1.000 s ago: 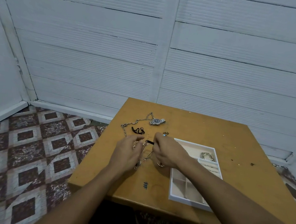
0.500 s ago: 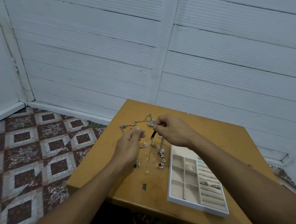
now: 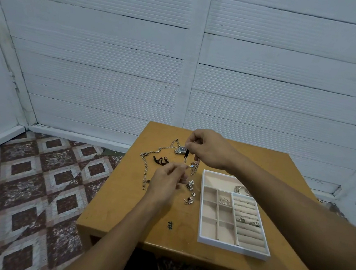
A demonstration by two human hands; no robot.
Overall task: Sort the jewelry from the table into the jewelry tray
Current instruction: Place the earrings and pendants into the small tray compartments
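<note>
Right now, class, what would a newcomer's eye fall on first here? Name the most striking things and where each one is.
Two hands hover above the middle of the wooden table: the right hand pinches a black pendant dangling on a thin chain, the left hand just below it. To their right lies the white jewelry tray, some rings in its rolls; to their left a long chain sprawls on the tabletop.

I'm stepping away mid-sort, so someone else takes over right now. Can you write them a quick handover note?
Right hand pinches a black-pendant chain, lifted above the table. Left hand is at its lower end; grip unclear.
Done: rings and bangles sit in the jewelry tray.
To do: this chain, the watch, long chain necklace, black cord, pearl piece and heart earrings lie on the table.
</note>
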